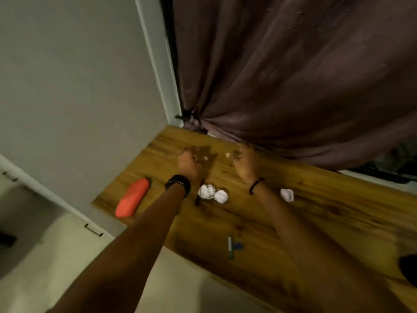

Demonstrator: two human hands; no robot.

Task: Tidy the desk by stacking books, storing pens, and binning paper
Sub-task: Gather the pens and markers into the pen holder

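Note:
Both my arms reach out over a wooden desk (327,211). My left hand (188,162), with a black watch on its wrist, and my right hand (244,162), with a dark bracelet, hover above the far part of the desk with fingers loosely curled and nothing held. Three crumpled white paper balls lie below the hands: two together (206,191) (221,196) and one further right (287,194). A dark pen (199,193) lies by the left wrist. A green-and-white marker (230,247) and a small blue thing (237,245) lie nearer the front edge. The frame is motion-blurred.
An orange-red pencil case (132,201) lies at the desk's left end. A grey wall (79,98) borders the desk on the left and a dark purple curtain (293,75) hangs behind it. A dark object (408,268) shows at the right edge. Pale floor lies below the desk's front edge.

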